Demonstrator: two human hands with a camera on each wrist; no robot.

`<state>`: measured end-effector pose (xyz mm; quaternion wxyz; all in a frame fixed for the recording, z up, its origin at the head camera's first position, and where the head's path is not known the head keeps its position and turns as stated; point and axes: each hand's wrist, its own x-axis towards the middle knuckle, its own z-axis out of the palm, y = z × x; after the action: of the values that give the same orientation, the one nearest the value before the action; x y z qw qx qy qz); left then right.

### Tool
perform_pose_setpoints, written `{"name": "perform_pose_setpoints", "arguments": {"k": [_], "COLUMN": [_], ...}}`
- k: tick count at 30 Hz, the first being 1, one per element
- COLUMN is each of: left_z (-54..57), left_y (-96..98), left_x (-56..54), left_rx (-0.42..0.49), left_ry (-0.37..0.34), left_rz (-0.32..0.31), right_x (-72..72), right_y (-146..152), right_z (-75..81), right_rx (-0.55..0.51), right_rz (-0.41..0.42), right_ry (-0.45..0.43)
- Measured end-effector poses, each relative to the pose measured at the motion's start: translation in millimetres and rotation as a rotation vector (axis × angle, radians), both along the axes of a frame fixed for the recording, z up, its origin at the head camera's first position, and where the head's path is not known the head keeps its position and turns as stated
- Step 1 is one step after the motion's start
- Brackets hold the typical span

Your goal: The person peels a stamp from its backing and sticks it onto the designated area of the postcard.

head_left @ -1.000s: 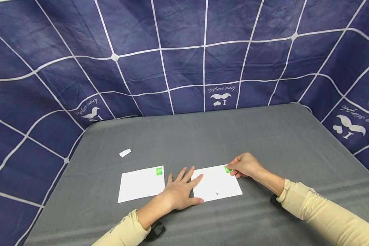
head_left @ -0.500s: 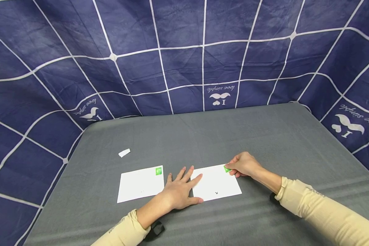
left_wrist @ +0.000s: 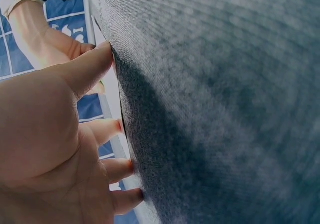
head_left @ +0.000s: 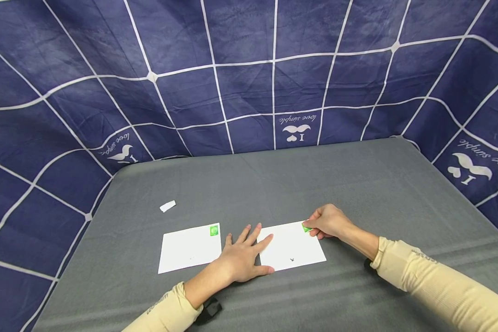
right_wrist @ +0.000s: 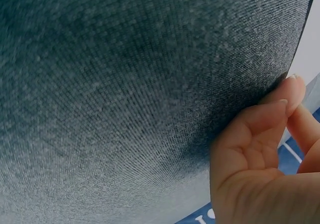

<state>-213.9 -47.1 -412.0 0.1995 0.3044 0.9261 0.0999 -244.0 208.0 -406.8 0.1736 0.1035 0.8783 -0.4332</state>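
Note:
Two white envelopes lie on the grey cloth in the head view. The right envelope (head_left: 292, 246) has a green stamp (head_left: 306, 228) at its far right corner. My right hand (head_left: 329, 222) pinches that stamp at the corner, thumb over it and partly hiding it. In the right wrist view the right hand's fingers (right_wrist: 260, 144) are curled by the envelope's edge. My left hand (head_left: 242, 260) lies flat with spread fingers, thumb and index finger resting on the right envelope's left edge. The left envelope (head_left: 188, 249) bears a similar green stamp (head_left: 214, 230) at its far right corner.
A small white paper piece (head_left: 168, 206) lies behind the left envelope. Grey cloth (head_left: 257, 184) covers the table. A dark blue curtain with white lines (head_left: 249, 92) stands along the back and both sides.
Both hands hold nearly the same places. The right hand stays at the stamp with barely any movement, and the view shifts very slightly.

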Motion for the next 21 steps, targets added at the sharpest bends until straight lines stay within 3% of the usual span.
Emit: {"name": "perform_pose_setpoints", "arguments": {"k": [21], "left_z": [-1.8], "left_y": [0.1], "left_x": [-0.1], "left_rx": [-0.002], "left_ry": [0.005], "left_rz": [-0.004], "right_x": [1.0], "right_y": [1.4], "right_z": [0.9], "right_rx": [0.027], "right_rz": [0.036], "right_ry": [0.008]}}
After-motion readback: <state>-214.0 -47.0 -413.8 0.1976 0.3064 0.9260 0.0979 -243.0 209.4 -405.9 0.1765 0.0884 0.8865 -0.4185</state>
